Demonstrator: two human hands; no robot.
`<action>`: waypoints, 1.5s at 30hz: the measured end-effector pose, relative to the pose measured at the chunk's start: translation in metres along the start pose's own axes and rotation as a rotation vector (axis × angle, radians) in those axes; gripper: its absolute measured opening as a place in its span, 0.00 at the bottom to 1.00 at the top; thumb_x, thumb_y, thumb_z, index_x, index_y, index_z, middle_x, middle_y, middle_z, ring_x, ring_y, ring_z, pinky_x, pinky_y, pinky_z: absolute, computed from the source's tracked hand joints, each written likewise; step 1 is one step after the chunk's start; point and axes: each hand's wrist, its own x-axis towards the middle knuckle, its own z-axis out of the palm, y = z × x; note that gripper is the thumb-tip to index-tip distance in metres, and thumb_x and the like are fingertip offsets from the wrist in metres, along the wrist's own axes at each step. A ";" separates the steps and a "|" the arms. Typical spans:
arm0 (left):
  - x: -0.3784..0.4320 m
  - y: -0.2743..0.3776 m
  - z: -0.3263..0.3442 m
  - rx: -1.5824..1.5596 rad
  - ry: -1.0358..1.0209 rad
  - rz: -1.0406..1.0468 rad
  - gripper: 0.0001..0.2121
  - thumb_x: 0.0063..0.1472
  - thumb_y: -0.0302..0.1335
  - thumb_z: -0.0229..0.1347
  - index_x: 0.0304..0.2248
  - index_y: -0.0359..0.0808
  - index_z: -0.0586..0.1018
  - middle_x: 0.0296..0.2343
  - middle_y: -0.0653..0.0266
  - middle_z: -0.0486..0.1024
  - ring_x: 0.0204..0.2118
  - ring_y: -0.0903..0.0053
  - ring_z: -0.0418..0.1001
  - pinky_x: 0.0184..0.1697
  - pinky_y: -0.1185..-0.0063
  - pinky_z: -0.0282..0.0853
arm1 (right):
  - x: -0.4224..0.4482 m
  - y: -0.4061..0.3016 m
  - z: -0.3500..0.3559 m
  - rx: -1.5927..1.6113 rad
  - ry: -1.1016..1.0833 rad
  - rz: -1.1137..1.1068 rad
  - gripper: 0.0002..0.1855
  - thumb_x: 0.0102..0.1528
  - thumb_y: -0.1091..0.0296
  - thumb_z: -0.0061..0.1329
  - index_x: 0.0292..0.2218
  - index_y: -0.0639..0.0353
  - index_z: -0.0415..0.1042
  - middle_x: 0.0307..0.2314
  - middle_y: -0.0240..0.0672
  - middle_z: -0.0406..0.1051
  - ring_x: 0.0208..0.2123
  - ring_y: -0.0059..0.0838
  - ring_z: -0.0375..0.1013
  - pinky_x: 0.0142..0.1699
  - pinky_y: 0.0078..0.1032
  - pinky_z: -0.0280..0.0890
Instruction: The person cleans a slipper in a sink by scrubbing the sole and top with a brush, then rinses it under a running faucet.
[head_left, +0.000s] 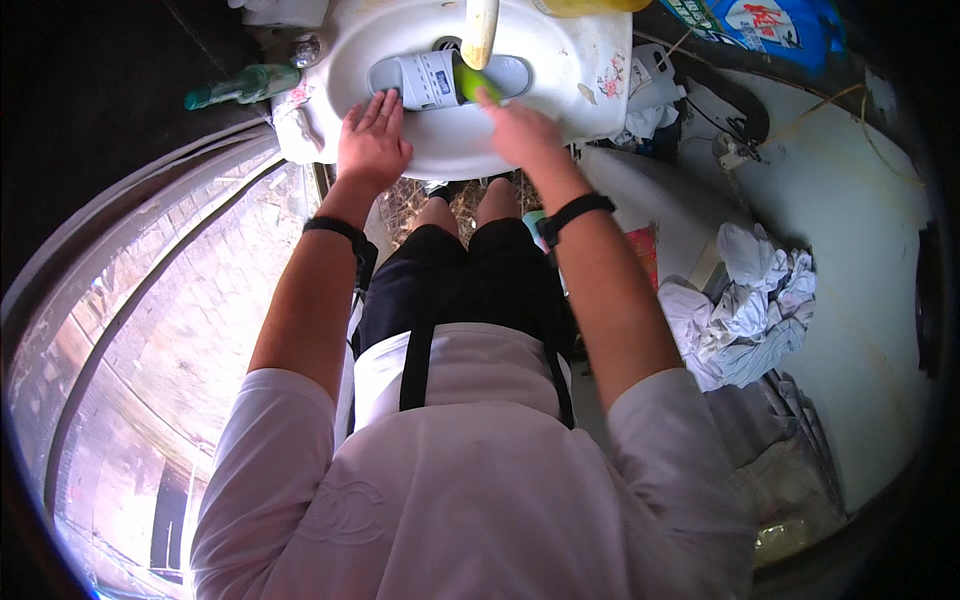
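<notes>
A light grey slide sandal (430, 81) lies sideways in a white oval washbasin (442, 150), its toe end to the left. The fingertips of my left hand (373, 135) hold down its near edge by the toe, with the thumb apart from the fingers. My right hand (523, 129), blurred, grips a bright green tool (472, 81), probably a scrubbing brush. The tool sits against the sandal's footbed beside the strap opening. Its working face is hidden. Above the sandal hangs a worn, pale faucet spout (479, 34), partly covering the drain (448, 43).
A green glass bottle (255, 84) lies at the basin's left edge near a metal knob (306, 51). Right of the basin are a translucent jug (654, 75) and a blue detergent bag (765, 30). Crumpled white cloths (742, 307) are heaped at right; a window (187, 300) is at left.
</notes>
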 end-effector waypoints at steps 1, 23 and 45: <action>0.001 -0.001 0.001 -0.002 0.020 -0.010 0.31 0.65 0.39 0.45 0.66 0.38 0.67 0.69 0.65 0.59 0.72 0.75 0.55 0.75 0.63 0.43 | -0.006 0.009 -0.023 -0.085 -0.041 0.085 0.33 0.67 0.59 0.43 0.71 0.34 0.55 0.46 0.46 0.77 0.49 0.49 0.78 0.52 0.43 0.73; 0.003 0.001 0.001 -0.039 0.030 -0.008 0.31 0.65 0.39 0.46 0.66 0.39 0.67 0.69 0.66 0.59 0.72 0.75 0.55 0.74 0.61 0.44 | -0.031 -0.017 -0.025 0.043 -0.089 0.309 0.36 0.65 0.66 0.40 0.72 0.33 0.52 0.45 0.46 0.78 0.47 0.51 0.79 0.50 0.46 0.74; 0.004 -0.002 0.006 -0.093 0.116 -0.008 0.30 0.61 0.39 0.49 0.62 0.40 0.72 0.67 0.66 0.65 0.70 0.77 0.60 0.73 0.63 0.49 | -0.031 -0.013 -0.026 0.038 -0.067 0.372 0.38 0.63 0.65 0.43 0.72 0.33 0.52 0.43 0.45 0.80 0.45 0.50 0.80 0.48 0.45 0.74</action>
